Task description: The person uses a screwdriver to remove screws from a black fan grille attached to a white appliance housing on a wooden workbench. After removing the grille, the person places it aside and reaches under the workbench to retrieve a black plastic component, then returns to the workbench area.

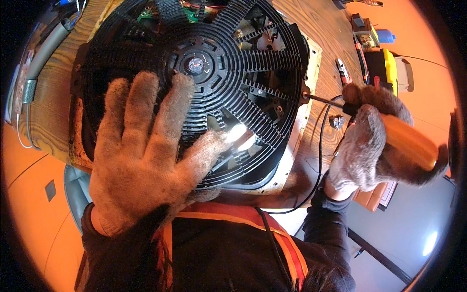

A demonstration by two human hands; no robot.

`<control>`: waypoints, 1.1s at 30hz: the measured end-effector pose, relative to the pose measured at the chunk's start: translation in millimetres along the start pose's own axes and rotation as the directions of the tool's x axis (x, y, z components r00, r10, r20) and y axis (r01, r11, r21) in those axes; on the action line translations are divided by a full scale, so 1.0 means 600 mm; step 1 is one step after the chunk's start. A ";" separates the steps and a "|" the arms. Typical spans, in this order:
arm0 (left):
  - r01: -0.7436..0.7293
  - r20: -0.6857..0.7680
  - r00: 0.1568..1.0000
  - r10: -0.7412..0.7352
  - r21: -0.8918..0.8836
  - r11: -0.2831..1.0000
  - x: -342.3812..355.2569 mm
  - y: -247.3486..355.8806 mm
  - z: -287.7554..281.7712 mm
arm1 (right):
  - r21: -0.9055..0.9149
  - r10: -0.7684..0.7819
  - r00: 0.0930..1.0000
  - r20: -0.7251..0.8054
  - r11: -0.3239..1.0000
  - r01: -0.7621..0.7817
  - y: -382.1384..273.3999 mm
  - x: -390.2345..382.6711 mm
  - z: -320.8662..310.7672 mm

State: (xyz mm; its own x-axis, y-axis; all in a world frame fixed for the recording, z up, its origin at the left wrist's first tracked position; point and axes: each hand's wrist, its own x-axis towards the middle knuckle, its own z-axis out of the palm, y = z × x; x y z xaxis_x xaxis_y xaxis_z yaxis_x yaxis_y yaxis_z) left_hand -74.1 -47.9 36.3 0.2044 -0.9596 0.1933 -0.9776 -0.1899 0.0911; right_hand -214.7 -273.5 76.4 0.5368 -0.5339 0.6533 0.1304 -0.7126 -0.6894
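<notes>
A large round black fan grille [228,63] sits on a metal housing with a rusty rim [307,63] on the wooden table. My gloved left hand [146,151] lies flat on the grille's left and front side, fingers spread, holding nothing. At the right, my gloved right hand [365,141] is wrapped round the orange handle of a screwdriver [411,141]. The shaft points left, and its tip meets a mounting tab [305,95] at the grille's right edge. Under the ribs, green circuit boards [197,14] and metal parts show in places.
On the wooden table [335,39] at right lie a small red-and-white cutter [343,71], a dark metal bit [336,121] and a black-and-yellow case [384,68]. A black cable [321,146] runs past my right wrist. A grey soldering-iron-like tube [48,48] lies at left.
</notes>
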 end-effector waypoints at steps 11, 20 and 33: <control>0.056 0.007 0.998 -0.056 -0.074 0.996 0.002 0.005 0.002 | 0.080 0.100 0.993 0.064 0.991 -0.105 -0.005 0.026 -0.028; 0.019 -0.084 0.996 -0.023 -0.053 0.998 0.006 0.001 0.013 | -0.002 0.121 0.992 0.031 0.993 -0.121 0.000 0.017 -0.029; 0.010 -0.055 0.998 -0.010 -0.018 1.000 0.005 -0.001 0.008 | -0.037 0.177 0.953 0.246 0.984 -0.173 -0.004 0.026 -0.061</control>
State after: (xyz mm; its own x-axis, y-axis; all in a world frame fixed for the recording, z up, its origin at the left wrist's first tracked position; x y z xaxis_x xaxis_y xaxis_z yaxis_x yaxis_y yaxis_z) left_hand -73.0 -51.5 31.8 0.2172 -0.9446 0.2462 -0.9745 -0.1954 0.1100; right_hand -237.5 -296.7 99.6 0.7396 -0.5230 0.4235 0.0044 -0.6255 -0.7802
